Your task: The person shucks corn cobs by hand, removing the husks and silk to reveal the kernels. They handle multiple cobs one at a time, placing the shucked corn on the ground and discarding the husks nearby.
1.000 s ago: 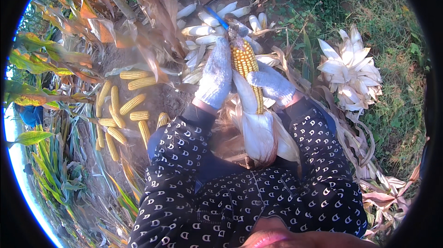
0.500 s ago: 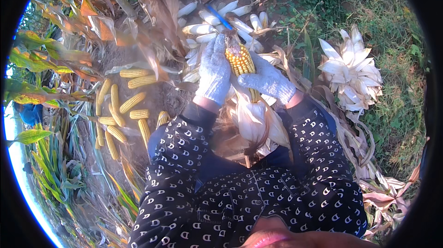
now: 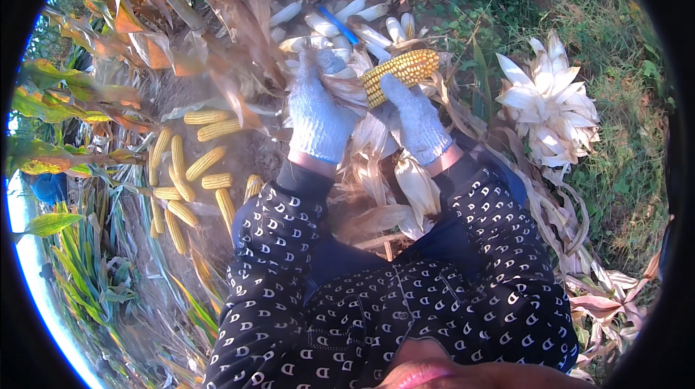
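Both my hands wear pale knitted gloves and work on one corn cob (image 3: 407, 74), its yellow kernels bare and its tip pointing right. My right hand (image 3: 416, 117) grips the cob from below, thumb against the kernels. In my left hand (image 3: 318, 103) are the dry corn husks (image 3: 346, 92) at the cob's left end, bunched in closed fingers. Whether those husks are still joined to the cob is hidden. Loose peeled husks (image 3: 416, 190) lie below my hands, over my lap.
Several husked yellow cobs (image 3: 206, 162) lie on the soil at left. Beyond my hands is a heap of pale unhusked ears (image 3: 322, 25), with a blue-handled tool (image 3: 337, 23) on it. A husk pile (image 3: 550, 103) sits on grass at right. Dry corn stalks (image 3: 242, 13) stand at left.
The cob has swung from upright to lying toward the right, showing more kernels. My left hand has moved left and now clutches husks. The husks below my hands have shifted.
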A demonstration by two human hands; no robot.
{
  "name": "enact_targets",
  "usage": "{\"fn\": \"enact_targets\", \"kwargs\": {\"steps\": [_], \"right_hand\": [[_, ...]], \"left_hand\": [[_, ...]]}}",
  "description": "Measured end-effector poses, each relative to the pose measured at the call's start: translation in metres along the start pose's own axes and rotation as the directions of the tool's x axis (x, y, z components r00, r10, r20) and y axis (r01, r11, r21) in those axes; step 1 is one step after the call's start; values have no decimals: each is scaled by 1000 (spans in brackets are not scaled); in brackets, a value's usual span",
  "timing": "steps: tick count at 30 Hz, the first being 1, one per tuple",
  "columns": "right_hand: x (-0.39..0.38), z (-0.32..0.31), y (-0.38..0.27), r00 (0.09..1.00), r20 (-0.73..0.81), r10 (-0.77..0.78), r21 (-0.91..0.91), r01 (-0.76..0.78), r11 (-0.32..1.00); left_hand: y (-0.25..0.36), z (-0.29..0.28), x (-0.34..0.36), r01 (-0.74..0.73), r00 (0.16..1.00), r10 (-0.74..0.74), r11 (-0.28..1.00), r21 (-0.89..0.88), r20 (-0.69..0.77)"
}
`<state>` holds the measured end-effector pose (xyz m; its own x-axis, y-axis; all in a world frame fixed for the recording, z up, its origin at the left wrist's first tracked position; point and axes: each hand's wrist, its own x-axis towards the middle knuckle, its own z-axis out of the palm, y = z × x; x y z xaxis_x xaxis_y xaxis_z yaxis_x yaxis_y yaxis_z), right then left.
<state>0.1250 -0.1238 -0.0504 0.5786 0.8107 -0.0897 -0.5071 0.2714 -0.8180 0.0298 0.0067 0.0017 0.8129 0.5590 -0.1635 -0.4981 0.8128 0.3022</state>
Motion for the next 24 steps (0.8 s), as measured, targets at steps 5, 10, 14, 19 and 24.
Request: {"fn": "enact_targets", "kwargs": {"steps": [5, 10, 14, 19, 24], "right_hand": [[1, 1, -2, 991, -113, 74, 72, -67, 995], [21, -16, -48, 977, -196, -87, 380, 157, 912], [19, -26, -71, 953, -243, -181, 375, 265, 889], [16, -30, -81, 886, -260, -383, -17, 392, 920], [13, -23, -71, 887, -197, -417, -376, 325, 868]], "left_hand": [[7, -4, -3, 19, 995, -19, 1000, 2, 100], [51, -23, 5, -214, 974, 218, 974, 73, -57], [63, -28, 4, -212, 977, 211, 977, -3, -17], [59, -15, -2, -313, 828, 560, 501, 807, -27], [42, -4, -6, -539, 774, 477, 151, 829, 417]]}}
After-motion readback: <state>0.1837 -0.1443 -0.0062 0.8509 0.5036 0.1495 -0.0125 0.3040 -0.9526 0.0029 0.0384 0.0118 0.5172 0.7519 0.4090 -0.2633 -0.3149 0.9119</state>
